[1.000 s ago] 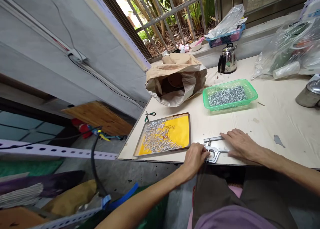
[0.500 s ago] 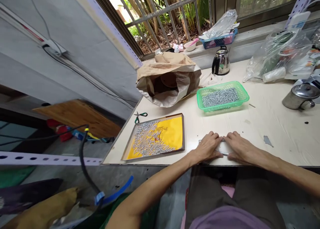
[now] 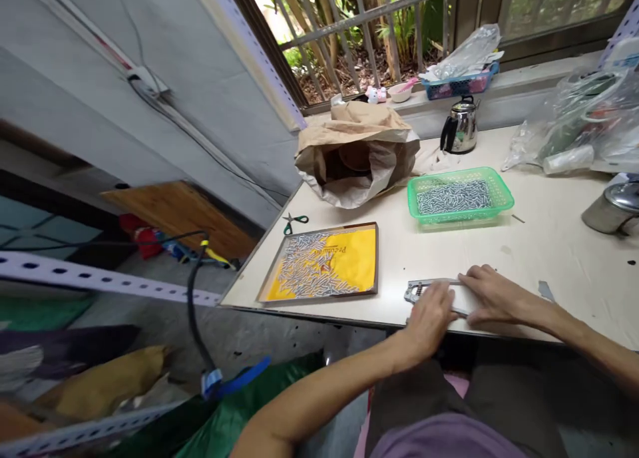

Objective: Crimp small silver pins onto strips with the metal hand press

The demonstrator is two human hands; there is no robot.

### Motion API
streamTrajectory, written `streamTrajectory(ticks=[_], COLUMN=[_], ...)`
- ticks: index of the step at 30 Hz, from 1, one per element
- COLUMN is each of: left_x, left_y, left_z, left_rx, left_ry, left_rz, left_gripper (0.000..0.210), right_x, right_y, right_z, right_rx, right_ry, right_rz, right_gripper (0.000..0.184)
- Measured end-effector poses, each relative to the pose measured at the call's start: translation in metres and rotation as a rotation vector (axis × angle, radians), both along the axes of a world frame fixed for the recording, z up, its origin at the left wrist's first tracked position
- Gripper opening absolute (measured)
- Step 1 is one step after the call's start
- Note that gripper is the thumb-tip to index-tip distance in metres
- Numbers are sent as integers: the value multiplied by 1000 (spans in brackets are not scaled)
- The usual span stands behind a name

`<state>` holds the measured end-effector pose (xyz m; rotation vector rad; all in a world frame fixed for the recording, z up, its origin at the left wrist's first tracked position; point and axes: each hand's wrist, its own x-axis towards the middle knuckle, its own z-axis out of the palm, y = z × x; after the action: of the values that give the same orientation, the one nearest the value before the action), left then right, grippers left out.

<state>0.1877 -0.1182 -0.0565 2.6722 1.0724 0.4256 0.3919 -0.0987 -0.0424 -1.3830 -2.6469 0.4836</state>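
At the table's front edge lies a long, flat metal piece (image 3: pixel 464 299), silvery, with a slotted end and what looks like a small spring at its left. My left hand (image 3: pixel 430 315) is closed over it near that end, fingers bent across the metal. Holding the right part is my right hand (image 3: pixel 494 297), with fingers along the far edge and thumb on the near side. Left of my hands, a shallow tray (image 3: pixel 377 258) lined with yellow material carries many small metal pins. Beyond them, a green plastic basket (image 3: pixel 505 202) has more such pins.
Scissors (image 3: pixel 294 222) lie behind the tray. An open brown paper bag (image 3: pixel 369 135) stands at the back, beside a steel kettle (image 3: pixel 462 128). Plastic bags (image 3: pixel 574 132) and a metal pot (image 3: pixel 614 208) occupy the right. A black cable (image 3: pixel 192 298) hangs left of the table.
The view has turned left, shifting things rightward. My left hand has drawn back toward me, uncovering the metal piece's left end. My right hand stays on the piece.
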Motion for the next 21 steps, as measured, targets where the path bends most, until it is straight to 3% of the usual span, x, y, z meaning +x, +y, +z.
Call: streamTrajectory(ticks=[3, 8, 14, 21], left_x=[7, 15, 17, 29], left_y=[-26, -41, -13, 11], left_z=[-14, -10, -6, -5], left_rx=[127, 91, -51, -136], left_ry=[-83, -105, -100, -166], left_rz=[20, -15, -24, -36], left_gripper=[32, 32, 19, 20], right_x=[11, 3, -13, -15], right_y=[15, 32, 55, 83], right_z=[-3, -2, 7, 18], right_rx=[-8, -6, 209, 248], right_ry=[12, 15, -120, -328], right_rz=[52, 34, -86, -103], right_gripper=[60, 23, 18, 16])
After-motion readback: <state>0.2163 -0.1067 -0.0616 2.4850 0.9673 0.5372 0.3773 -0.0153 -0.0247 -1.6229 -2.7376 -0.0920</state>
